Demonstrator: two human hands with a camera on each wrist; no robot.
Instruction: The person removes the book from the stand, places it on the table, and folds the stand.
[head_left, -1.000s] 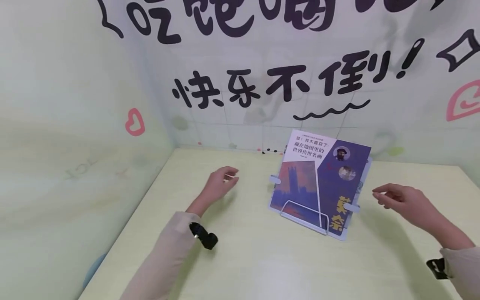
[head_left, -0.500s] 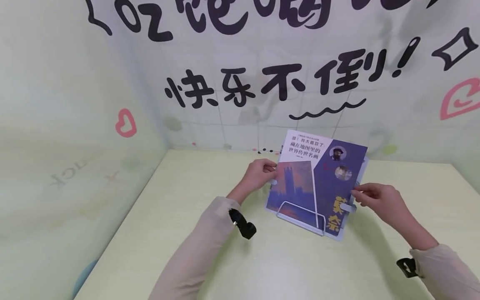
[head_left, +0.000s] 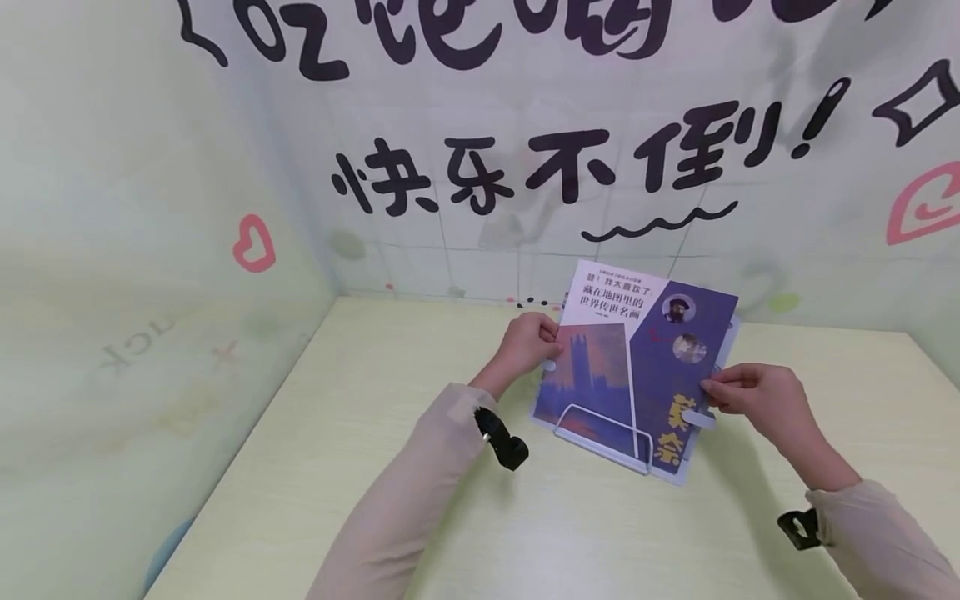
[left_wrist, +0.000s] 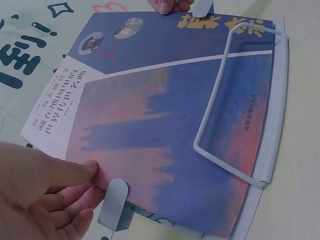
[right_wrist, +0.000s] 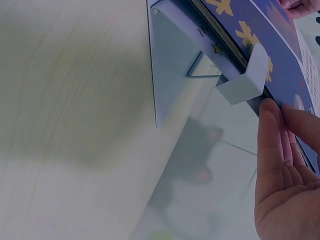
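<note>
A book (head_left: 660,358) with a purple-blue and white cover and a painting of a tower leans back on a pale book stand (head_left: 600,451). The stand's wire loop crosses the lower cover, and a side clip (left_wrist: 114,200) hooks over each edge. My left hand (head_left: 528,342) pinches the left edge; in the left wrist view its thumb lies on the cover, with fingers behind, just above the clip. At the opposite edge my right hand (head_left: 765,400) holds the book between thumb and fingers, close to the right clip (right_wrist: 250,75).
The stand is on a pale wood-grain table (head_left: 480,533). Behind it rises a white wall sheet (head_left: 465,267) with large black characters, and another printed sheet (head_left: 135,333) borders the left side. Each wrist wears a black strap camera (head_left: 510,446).
Both hands have come inward from either side to the book's edges and now grip it. The book and stand have stayed in place.
</note>
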